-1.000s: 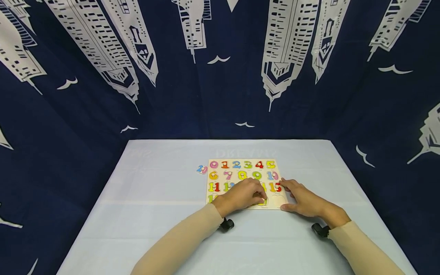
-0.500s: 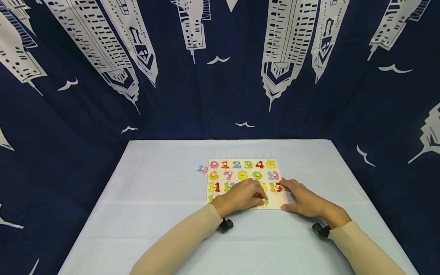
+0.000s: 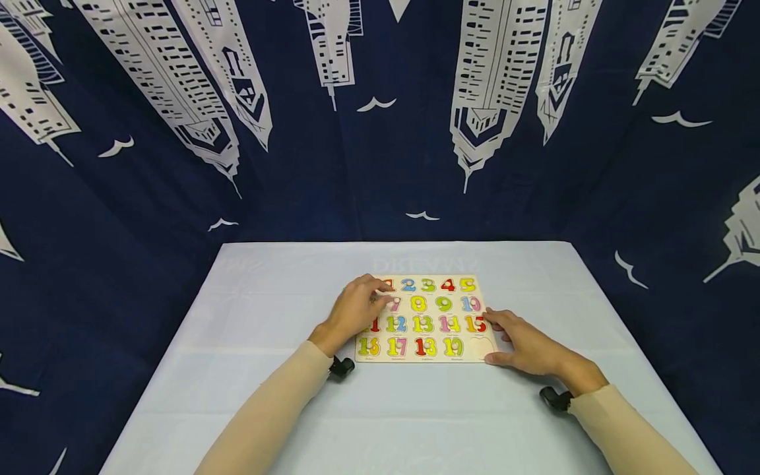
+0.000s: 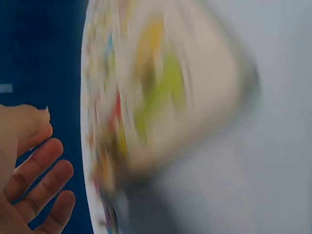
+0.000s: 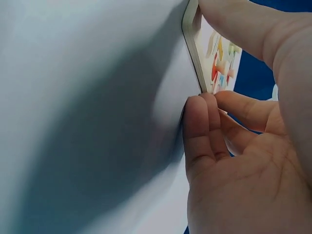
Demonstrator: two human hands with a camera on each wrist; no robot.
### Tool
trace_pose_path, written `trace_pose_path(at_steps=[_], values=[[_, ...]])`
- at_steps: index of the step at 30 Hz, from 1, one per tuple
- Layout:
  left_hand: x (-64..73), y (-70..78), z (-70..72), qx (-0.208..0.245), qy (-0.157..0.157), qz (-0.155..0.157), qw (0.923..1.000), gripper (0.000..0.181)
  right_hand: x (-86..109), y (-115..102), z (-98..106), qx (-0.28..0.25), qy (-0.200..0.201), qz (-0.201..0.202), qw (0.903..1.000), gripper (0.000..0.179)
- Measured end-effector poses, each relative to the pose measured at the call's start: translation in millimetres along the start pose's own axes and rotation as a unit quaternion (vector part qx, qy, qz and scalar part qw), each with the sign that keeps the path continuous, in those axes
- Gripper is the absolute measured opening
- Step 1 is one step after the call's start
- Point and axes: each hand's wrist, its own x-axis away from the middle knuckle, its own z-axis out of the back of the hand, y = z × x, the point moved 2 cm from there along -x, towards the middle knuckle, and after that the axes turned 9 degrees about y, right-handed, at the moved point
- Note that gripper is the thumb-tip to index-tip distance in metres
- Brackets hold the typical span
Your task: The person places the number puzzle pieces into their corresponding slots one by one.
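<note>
Board: a wooden number puzzle (image 3: 424, 316) lying flat on the table (image 3: 249, 369), at the centre of the head view, slightly below the middle; coloured numbers fill its rows, and the slot at its lower right corner is bare
Left hand: the left hand (image 3: 354, 310) sits over the board's upper left corner, covering the first numbers of the top two rows; its fingers curve down toward the pieces there, but whether they pinch anything cannot be told; in the left wrist view the fingers (image 4: 41, 178) show loosely spread at the lower left of the frame, and the board (image 4: 161, 107) is a blur
Right hand: the right hand (image 3: 525, 346) lies at the board's lower right corner, fingers nearly straight and relaxed, thumb against the near edge, holding nothing; in the right wrist view its fingertips (image 5: 200, 122) touch the board's edge (image 5: 195, 53) at the upper right of the frame
Sleeves: beige, on both forearms, at the bottom of the head view
Backdrop: dark blue cloth (image 3: 119, 165) with white towers, behind and on both sides of the table
</note>
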Motion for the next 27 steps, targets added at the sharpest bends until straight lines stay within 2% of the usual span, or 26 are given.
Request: trace_pose_path(at_steps=[3,7,11,15,19,22,25,27], values=[[-0.5,-24.1,13.4,-0.029,0.022,0.032,0.9988,0.024,0.8,-0.4,2.0,-0.017,0.003,-0.005,0.9998,0.098],[0.0,-48.2,26.1,-0.075,0.016,0.069,0.9947,0.022,3.4,1.6,5.1,-0.031,0.010,-0.007,0.9994,0.095],[0.1,-61.1,32.9,-0.091,-0.007,0.090,0.9917,0.017,6.5,3.9,7.2,-0.025,0.012,0.007,0.9996,0.086],[0.4,-64.3,36.0,-0.098,-0.004,0.091,0.9910,0.013,6.6,5.1,6.9,-0.020,0.016,0.017,0.9995,0.083],[2.0,-57.4,37.7,-0.100,0.035,0.082,0.9909,0.012,4.4,5.4,5.6,-0.018,0.018,0.020,0.9995,0.083],[1.2,-41.7,35.1,-0.084,0.059,0.057,0.9931,0.012,4.2,5.0,5.8,-0.017,0.017,0.015,0.9996,0.083],[0.0,-17.8,25.6,-0.052,0.052,0.022,0.9971,0.012,5.0,4.5,6.5,-0.019,0.014,0.012,0.9997,0.084],[0.3,1.7,15.4,-0.029,0.030,0.000,0.9991,0.012,5.4,4.6,6.6,-0.019,0.009,0.012,0.9997,0.084]])
